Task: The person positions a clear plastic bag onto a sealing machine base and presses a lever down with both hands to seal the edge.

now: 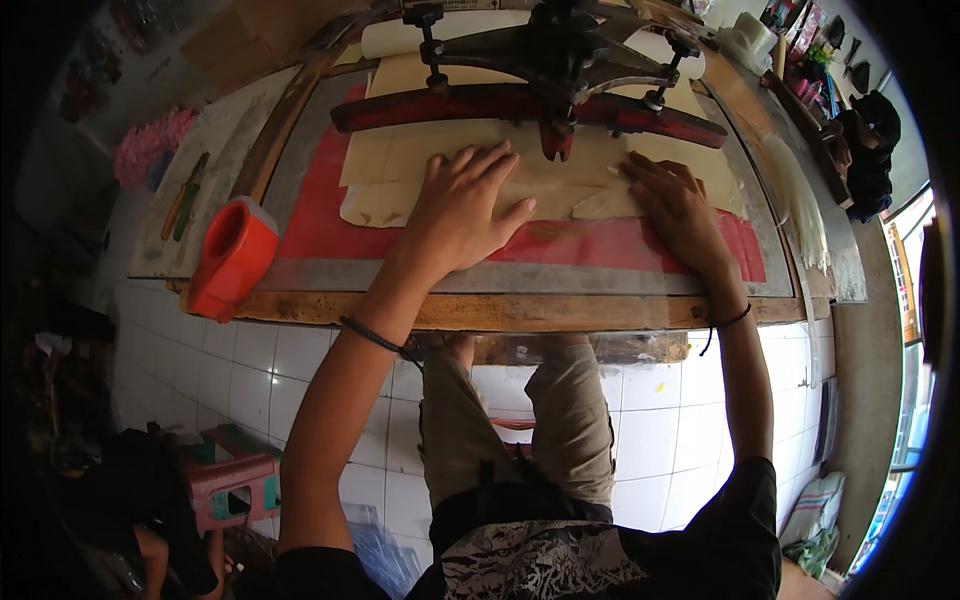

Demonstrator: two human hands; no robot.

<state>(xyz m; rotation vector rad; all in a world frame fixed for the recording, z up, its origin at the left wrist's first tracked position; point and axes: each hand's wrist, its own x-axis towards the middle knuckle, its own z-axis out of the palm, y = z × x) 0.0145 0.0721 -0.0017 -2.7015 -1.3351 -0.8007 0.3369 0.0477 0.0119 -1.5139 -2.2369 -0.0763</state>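
Observation:
My left hand (467, 203) lies on a tan sheet (400, 165) with its fingers stretched forward and its thumb out to the side. Further right, my right hand (682, 212) rests flat near the sheet's right part, fingers extended. Neither hand holds anything. The sheet has creased, ragged edges and lies over a larger red sheet (330, 238) on the table. Just beyond my fingers, a dark red metal bar (460, 105) with black knobs and a notched middle piece spans the tan sheet and hides part of it.
A red plastic holder (235, 262) stands at the table's left front corner. Hand tools (186, 205) lie behind it, near a pink bundle (152, 146). A pale roll (440, 38) lies at the back. Below left are a stool (232, 480) and a person (150, 545).

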